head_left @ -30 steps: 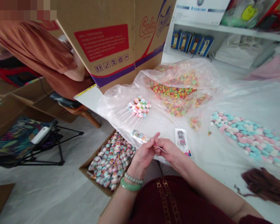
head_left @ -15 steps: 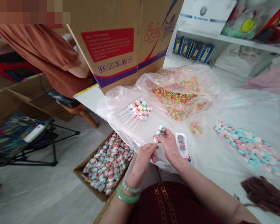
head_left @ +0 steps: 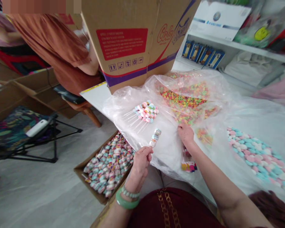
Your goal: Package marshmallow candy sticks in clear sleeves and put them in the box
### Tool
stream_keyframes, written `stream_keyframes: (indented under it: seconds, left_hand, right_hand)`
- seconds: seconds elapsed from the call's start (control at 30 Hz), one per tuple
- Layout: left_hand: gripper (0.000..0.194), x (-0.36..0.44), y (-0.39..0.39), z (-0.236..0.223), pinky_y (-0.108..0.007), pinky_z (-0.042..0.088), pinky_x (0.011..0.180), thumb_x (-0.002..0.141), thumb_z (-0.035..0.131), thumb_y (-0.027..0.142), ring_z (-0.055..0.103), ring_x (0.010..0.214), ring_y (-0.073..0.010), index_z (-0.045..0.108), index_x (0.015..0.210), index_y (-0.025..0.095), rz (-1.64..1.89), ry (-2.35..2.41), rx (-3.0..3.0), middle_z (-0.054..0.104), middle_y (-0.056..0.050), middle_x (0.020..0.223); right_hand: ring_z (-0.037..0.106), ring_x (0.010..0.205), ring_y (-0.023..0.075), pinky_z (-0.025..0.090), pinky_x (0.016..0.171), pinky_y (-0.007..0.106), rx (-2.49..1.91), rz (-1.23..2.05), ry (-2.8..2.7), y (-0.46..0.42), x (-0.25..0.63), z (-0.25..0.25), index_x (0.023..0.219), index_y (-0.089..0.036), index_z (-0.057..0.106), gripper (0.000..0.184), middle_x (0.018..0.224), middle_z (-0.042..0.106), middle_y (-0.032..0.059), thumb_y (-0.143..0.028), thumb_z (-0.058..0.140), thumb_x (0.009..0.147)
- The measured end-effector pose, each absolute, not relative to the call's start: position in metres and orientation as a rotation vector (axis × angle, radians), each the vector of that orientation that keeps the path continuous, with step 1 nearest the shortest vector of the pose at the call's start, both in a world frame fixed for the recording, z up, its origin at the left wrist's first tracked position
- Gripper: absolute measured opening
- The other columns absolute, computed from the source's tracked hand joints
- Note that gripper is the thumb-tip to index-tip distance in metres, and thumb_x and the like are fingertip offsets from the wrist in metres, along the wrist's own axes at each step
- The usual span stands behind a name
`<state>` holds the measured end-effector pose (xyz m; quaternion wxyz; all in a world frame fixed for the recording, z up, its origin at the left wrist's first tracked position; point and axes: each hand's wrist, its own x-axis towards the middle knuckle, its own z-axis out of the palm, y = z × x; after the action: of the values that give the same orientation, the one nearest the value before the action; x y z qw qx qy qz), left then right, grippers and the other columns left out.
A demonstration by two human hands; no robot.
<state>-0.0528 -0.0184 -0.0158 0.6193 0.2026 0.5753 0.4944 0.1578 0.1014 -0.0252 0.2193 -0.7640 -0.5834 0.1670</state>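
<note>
My left hand (head_left: pixel 142 156) is closed around the lower end of a wrapped marshmallow stick (head_left: pixel 156 136), whose clear printed sleeve points up and away from me. To its right, my right hand (head_left: pixel 186 134) is closed at the top end of a printed plastic wrapper (head_left: pixel 189 163); its fingertips are partly hidden. The wrapper's colourful lower end shows beneath my right wrist. Beyond my left hand, a heap of bare marshmallow sticks (head_left: pixel 147 111) lies on the plastic sheet (head_left: pixel 167 148), their white sticks toward the left.
An open carton (head_left: pixel 79 171) full of wrapped marshmallow sticks stands below the table's left edge. Bagged gummy rings (head_left: pixel 185 98) and loose marshmallows (head_left: pixel 258 153) lie on the table. A tall cardboard box (head_left: pixel 123 68) stands behind; a co-worker (head_left: pixel 54 47) sits left of it. Dark cloth (head_left: pixel 270 205) lies at right.
The marshmallow stick has passed from being between both hands to my left hand alone, sleeve outward. My right hand has moved right and forward onto the printed wrapper. The view has shifted slightly.
</note>
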Motion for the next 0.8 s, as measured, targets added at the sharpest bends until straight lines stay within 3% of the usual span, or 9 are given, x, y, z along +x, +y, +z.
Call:
stream_keyframes:
  seconds: [0.23,0.4,0.57,0.7,0.8]
  left_hand:
    - [0.023,-0.055,-0.017,-0.013,-0.018,0.01,0.032,0.063,0.061,0.036,0.021,0.027,-0.0022,0.054,0.059,0.015,1.121,1.267,0.382,0.039,0.008,0.036]
    - [0.022,-0.044,-0.022,-0.014,-0.018,0.011,0.032,0.063,0.061,0.035,0.023,0.028,-0.0017,0.054,0.061,0.014,1.031,1.221,0.38,0.041,0.008,0.037]
    - [0.025,-0.045,-0.028,-0.014,-0.018,0.011,0.032,0.062,0.063,0.037,0.023,0.027,-0.0017,0.054,0.061,0.014,1.039,1.207,0.399,0.041,0.008,0.037]
    - [0.023,-0.054,-0.028,-0.014,-0.019,0.01,0.032,0.063,0.061,0.036,0.021,0.027,-0.0018,0.054,0.061,0.014,1.054,1.233,0.391,0.04,0.008,0.036]
    - [0.019,-0.053,-0.025,-0.016,-0.019,0.011,0.032,0.064,0.059,0.032,0.022,0.027,-0.0021,0.054,0.06,0.014,1.066,1.271,0.384,0.04,0.008,0.037]
  right_hand:
    - [0.048,0.05,0.0131,0.036,0.051,0.023,-1.986,0.678,-1.531,0.073,0.188,-0.02,0.068,-0.017,0.06,0.022,0.052,0.054,-0.002,-0.033,0.045,0.069]
    - [0.054,0.066,0.0157,0.037,0.059,0.024,-2.023,0.641,-1.567,0.067,0.183,-0.015,0.068,-0.02,0.061,0.02,0.065,0.06,0.0002,-0.033,0.046,0.072]
    - [0.054,0.087,0.0193,0.037,0.074,0.027,-2.084,0.58,-1.615,0.074,0.166,-0.017,0.065,-0.019,0.063,0.013,0.087,0.063,0.0062,-0.022,0.051,0.07]
    - [0.054,0.087,0.0194,0.039,0.076,0.028,-2.015,0.619,-1.61,0.068,0.166,-0.008,0.069,-0.019,0.063,0.018,0.083,0.062,0.0054,-0.019,0.046,0.072]
    - [0.055,0.073,0.0162,0.043,0.068,0.026,-1.866,0.773,-1.606,0.048,0.156,0.008,0.076,-0.019,0.063,0.019,0.072,0.06,0.0011,-0.025,0.045,0.074]
